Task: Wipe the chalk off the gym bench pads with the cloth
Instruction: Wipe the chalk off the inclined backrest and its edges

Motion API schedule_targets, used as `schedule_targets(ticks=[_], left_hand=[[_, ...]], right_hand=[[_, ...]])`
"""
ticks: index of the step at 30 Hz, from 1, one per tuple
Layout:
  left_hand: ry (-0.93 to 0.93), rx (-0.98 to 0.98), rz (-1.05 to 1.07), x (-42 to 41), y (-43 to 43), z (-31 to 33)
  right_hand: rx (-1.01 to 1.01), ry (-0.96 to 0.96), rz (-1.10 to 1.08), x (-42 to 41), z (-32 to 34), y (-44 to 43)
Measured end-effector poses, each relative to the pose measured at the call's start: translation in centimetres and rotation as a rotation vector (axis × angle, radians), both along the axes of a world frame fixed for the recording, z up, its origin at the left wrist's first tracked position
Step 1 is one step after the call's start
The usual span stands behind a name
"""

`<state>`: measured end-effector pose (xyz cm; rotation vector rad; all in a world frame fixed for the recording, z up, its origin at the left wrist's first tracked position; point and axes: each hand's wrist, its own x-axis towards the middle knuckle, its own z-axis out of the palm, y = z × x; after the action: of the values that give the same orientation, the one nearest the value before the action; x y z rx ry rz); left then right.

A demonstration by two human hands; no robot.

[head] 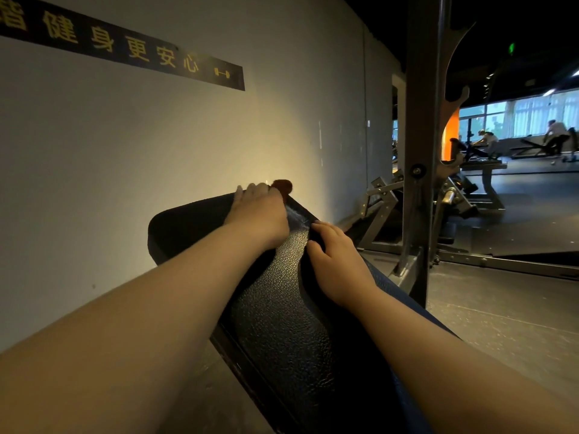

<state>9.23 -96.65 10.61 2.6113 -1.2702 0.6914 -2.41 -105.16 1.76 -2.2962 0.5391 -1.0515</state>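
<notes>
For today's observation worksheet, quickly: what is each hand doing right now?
Left hand: holds the brown cloth at the far end of the bench pad.
Right hand: grips the right edge of the bench pad.

pad runs forward at centre, wall to its left | left hand on cloth at pad's far end | right hand on pad's right edge, nearer | sign high on wall | rack post right of pad | benches far behind post
</notes>
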Motion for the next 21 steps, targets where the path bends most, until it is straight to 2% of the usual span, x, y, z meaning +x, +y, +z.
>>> schedule_targets(ticks=[5,8,12,14,18,21], left_hand=[[0.109,0.095,-0.256,-1.5,-1.1,-2.6],[0.019,0.112,-0.19,-0.1,-0.3,-0.8],[-0.004,-0.019,-0.01,1.0,0.1,0.4],[0.013,0.003,-0.007,-0.4,-0.4,-0.3],[0.119,0.121,-0.157,-2.7,-0.7,-1.7],[-0.014,0.131,-0.072,-1.3,0.3,-0.4]], right_hand=[[0.025,-0.043,0.023,0.2,0.0,0.2],[0.008,-0.025,0.008,0.2,-0.3,-0.1],[-0.007,-0.018,-0.002,0.2,-0.2,-0.3],[-0.004,-0.032,-0.005,0.3,-0.2,-0.4],[0.019,-0.051,0.013,0.2,-0.2,-0.1],[0.007,-0.038,0.003,0.2,-0.1,-0.1]])
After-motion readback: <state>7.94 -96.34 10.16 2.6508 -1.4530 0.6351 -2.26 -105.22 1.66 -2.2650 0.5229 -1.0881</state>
